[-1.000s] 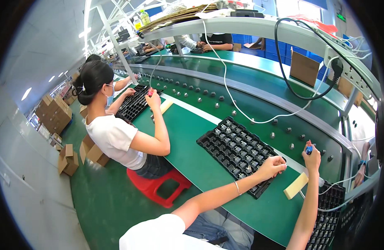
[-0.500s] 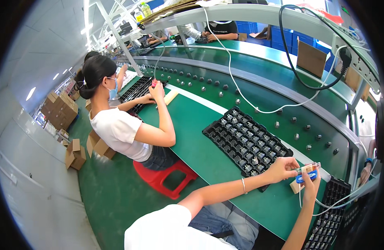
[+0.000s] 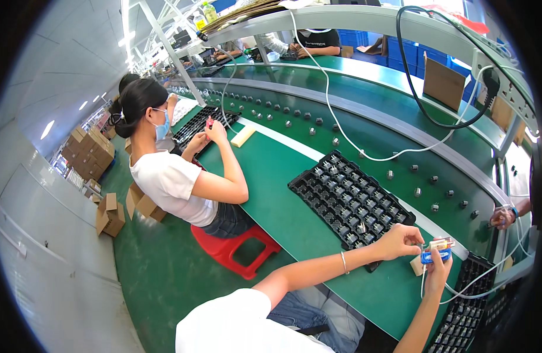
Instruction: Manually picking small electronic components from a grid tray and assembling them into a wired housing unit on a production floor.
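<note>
Cartons [image 3: 90,154] stand on the floor [image 3: 143,288]; the green surface [image 3: 283,215] bears a tray [image 3: 311,191] beside a belt [image 3: 375,169]. Right hand [image 3: 438,275] grips a blue tool [image 3: 435,257] over the surface; left hand [image 3: 398,242] curls close, hold unclear.

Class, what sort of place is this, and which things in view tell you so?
Probably a factory assembly line: small parts are spaced along an apparent green conveyor, a black tray holds many pieces, and a co-worker sits at the same bench.

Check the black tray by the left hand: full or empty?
Tray partly filled: grey parts sit across most of it; its left side looks mostly bare.
</note>
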Available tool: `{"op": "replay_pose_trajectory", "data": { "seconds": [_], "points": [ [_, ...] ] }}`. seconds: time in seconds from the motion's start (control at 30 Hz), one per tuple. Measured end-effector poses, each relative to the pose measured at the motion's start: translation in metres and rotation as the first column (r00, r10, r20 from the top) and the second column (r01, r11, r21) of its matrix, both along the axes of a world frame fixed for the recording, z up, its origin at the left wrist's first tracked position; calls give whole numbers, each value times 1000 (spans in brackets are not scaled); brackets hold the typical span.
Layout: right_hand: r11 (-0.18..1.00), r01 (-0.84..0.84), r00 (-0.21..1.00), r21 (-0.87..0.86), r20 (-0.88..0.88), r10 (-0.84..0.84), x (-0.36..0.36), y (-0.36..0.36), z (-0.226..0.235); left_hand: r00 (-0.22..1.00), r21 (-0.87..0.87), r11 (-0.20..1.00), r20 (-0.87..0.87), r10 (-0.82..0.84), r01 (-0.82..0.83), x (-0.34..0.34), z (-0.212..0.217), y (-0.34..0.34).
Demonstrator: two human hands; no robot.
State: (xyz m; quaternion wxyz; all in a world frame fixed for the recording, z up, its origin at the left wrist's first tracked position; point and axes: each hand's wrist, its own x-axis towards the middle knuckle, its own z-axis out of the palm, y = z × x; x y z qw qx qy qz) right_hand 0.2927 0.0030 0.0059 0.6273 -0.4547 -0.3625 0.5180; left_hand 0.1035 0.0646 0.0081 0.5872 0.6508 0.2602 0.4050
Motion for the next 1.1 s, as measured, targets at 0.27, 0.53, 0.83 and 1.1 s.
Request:
{"op": "replay_pose_trajectory", "data": {
  "seconds": [0.27,0.53,0.83,1.1],
  "points": [
    [996,-79,992,-30,-98,75,0,-3,-5,997,-164,985,56,-50,58,1,6,-4],
    [981,-160,984,-109,-96,150,5,-4,-2,996,202,977,-66,-54,67,0,-4,0],
    [981,-176,981,-81,-93,168,4,-4,-6,986,-210,967,115,-121,144,2,4,-1],
    [997,-62,996,-36,-67,60,1,-5,0,978,-293,938,147,-149,187,6,-11,0]
  ]
}}
